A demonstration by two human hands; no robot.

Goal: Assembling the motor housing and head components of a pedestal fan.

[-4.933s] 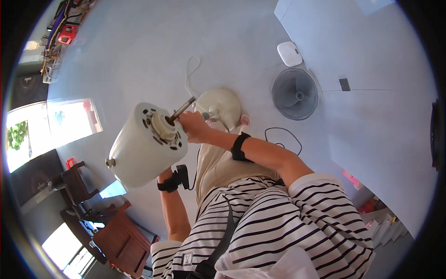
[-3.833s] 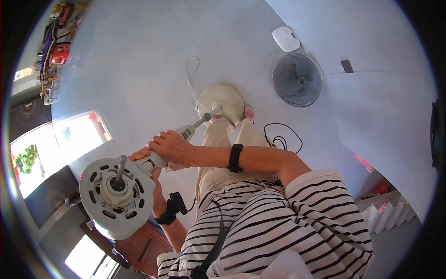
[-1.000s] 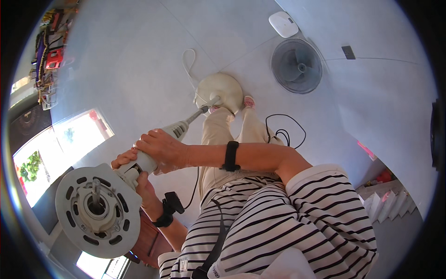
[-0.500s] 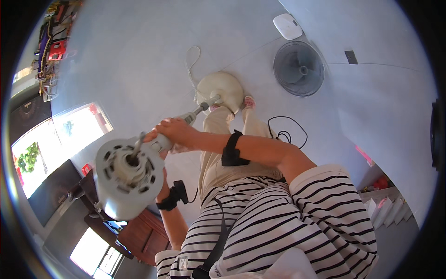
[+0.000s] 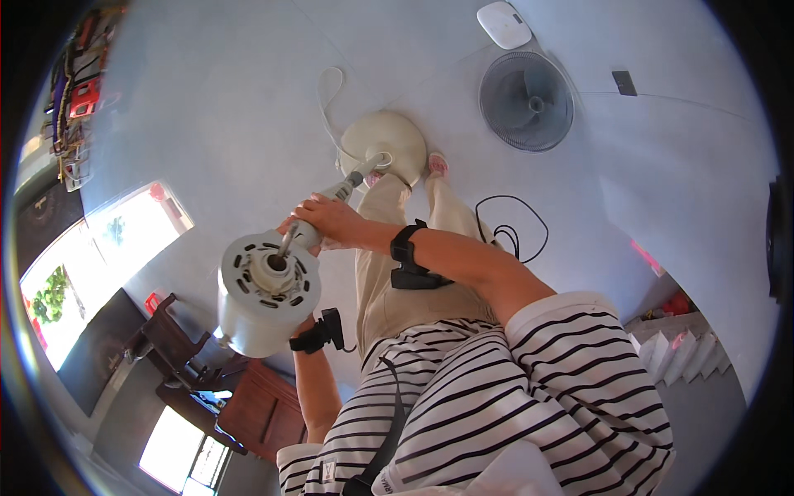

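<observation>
A white standing fan (image 5: 265,306) leans toward me, its bare motor head showing a slotted round front and a metal shaft, with no blades or cage on it. My right hand (image 5: 329,221) is closed around the pole just below the motor head. Behind the motor housing is my left hand (image 5: 307,325); only a bit near the wrist shows, and its fingers are hidden. The pole runs down to a round cream base (image 5: 389,136) on the floor by my feet, with a white cord (image 5: 324,107) looping from it.
A grey fan cage (image 5: 526,101) with blades inside lies on the floor ahead, near a white flat scale-like device (image 5: 504,25). A black cable (image 5: 538,217) coils by my legs. Dark wooden furniture (image 5: 260,409) stands left, a red stool-like item (image 5: 85,97) far left.
The fan's motor head has swung right and slightly upward in view, tilting less to the left. My hands have moved with it, the right still around the pole.
</observation>
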